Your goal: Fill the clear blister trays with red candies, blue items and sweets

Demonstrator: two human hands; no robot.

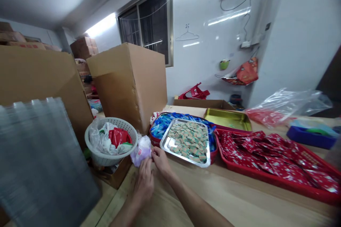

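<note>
A white and purple plastic bag with a small red print lies crumpled at the table's left edge. My right hand pinches the bag's right side between thumb and fingers. Just below it, my left hand has its fingers together against the bag's lower edge; its fingertips are partly hidden. To the right, a silver tray of small beige and green packets rests on a red-rimmed tray of blue wrapped items.
A grey perforated basket holding plastic wrappers stands left of the bag. A long red tray holds red patterned packets. Behind are a gold tray and a tall cardboard box. A ribbed translucent sheet fills the left.
</note>
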